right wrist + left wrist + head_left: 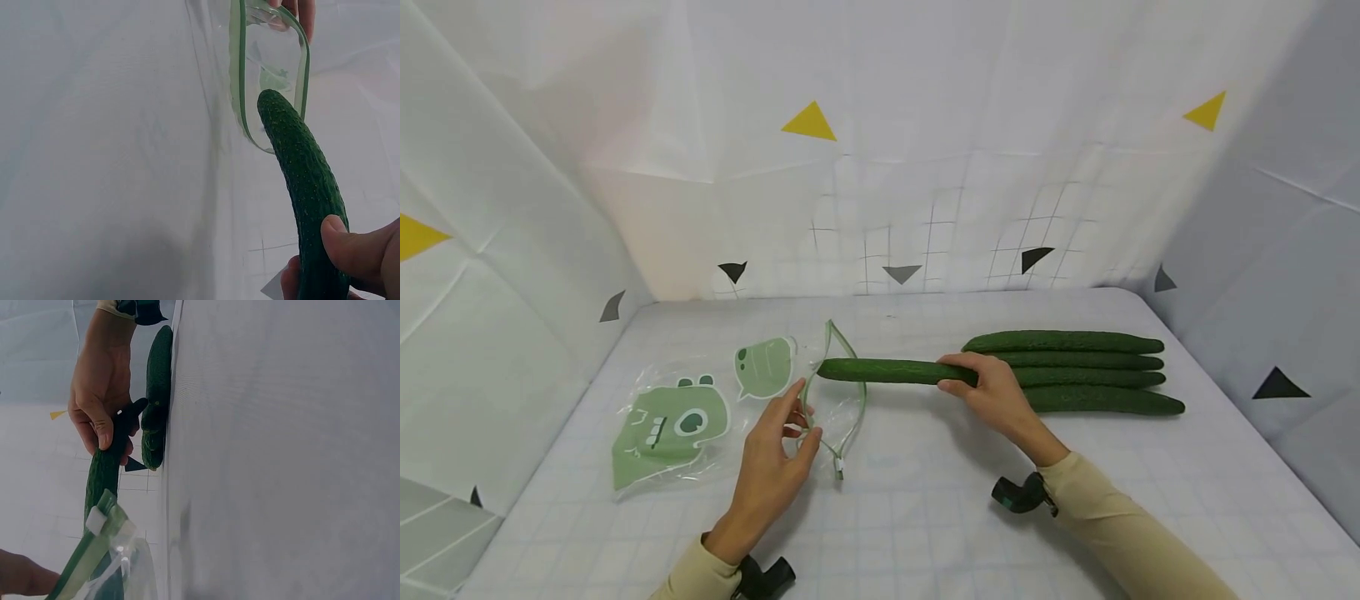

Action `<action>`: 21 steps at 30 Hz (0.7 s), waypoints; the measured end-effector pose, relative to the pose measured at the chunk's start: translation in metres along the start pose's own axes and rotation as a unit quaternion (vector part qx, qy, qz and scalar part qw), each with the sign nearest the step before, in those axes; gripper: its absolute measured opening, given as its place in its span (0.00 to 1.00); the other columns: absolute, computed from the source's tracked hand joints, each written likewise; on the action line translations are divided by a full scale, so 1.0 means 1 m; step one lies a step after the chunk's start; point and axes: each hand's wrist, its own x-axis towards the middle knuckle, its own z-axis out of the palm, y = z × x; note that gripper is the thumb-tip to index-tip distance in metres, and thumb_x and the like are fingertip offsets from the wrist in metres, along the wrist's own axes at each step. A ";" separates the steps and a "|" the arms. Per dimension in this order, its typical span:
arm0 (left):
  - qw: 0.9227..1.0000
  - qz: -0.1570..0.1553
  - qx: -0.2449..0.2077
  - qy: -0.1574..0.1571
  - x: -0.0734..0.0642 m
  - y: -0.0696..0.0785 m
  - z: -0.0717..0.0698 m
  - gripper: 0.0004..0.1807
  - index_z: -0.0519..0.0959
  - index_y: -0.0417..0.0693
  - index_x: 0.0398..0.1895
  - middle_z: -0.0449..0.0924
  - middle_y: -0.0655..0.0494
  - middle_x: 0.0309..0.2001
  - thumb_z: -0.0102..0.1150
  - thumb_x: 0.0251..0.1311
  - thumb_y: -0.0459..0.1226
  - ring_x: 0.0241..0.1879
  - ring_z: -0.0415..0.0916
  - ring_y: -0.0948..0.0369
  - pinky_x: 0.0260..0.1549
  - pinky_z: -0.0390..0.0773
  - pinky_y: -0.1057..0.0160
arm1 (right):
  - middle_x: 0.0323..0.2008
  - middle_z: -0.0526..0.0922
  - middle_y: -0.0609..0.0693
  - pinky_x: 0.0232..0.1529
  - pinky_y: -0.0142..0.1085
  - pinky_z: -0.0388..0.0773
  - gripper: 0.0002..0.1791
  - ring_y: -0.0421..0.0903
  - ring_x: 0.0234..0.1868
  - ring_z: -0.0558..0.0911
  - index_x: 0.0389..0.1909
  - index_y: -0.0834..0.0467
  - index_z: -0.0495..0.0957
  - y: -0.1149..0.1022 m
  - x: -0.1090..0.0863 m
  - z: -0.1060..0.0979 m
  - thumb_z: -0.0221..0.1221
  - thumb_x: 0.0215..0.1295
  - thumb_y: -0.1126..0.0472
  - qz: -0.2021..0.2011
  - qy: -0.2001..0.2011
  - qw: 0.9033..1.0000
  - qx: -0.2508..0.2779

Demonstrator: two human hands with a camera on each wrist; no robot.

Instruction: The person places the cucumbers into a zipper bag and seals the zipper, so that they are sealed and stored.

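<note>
My left hand holds the near rim of a clear zip bag with green cartoon print, its mouth spread apart. The bag's green zip strip with a white slider shows in the left wrist view. My right hand grips a long dark green cucumber near its right end, thumb on the near side. The cucumber lies level above the table, its left tip right at the bag's mouth. Part of the left hand's fingers is hidden behind the rim.
Several more cucumbers lie side by side on the right of the white table, just beyond the right hand. White sheets with yellow and black triangles stand round the back and sides. A small black camera sits on each wrist.
</note>
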 end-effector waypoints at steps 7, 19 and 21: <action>1.000 0.003 -0.001 -0.002 0.001 -0.001 0.001 0.38 0.70 0.36 0.73 0.78 0.48 0.44 0.70 0.58 0.23 0.43 0.79 0.59 0.41 0.84 0.52 | 0.58 0.83 0.58 0.60 0.59 0.74 0.21 0.62 0.63 0.77 0.60 0.60 0.85 -0.005 0.007 0.008 0.70 0.67 0.61 0.002 -0.004 1.000 0.007; 0.995 0.057 -0.051 -0.062 0.022 0.001 0.031 0.39 0.70 0.38 0.74 0.78 0.48 0.44 0.70 0.57 0.22 0.43 0.79 0.59 0.40 0.84 0.53 | 0.59 0.83 0.58 0.59 0.58 0.75 0.21 0.61 0.62 0.78 0.61 0.60 0.84 -0.001 -0.026 -0.006 0.69 0.69 0.60 0.066 0.053 0.996 -0.019; 0.989 0.079 -0.076 -0.095 0.031 0.005 0.045 0.39 0.70 0.37 0.74 0.78 0.48 0.44 0.70 0.57 0.22 0.43 0.79 0.59 0.40 0.84 0.54 | 0.59 0.83 0.58 0.59 0.58 0.75 0.21 0.61 0.62 0.78 0.61 0.60 0.84 0.001 -0.046 -0.015 0.69 0.69 0.60 0.094 0.088 0.991 -0.032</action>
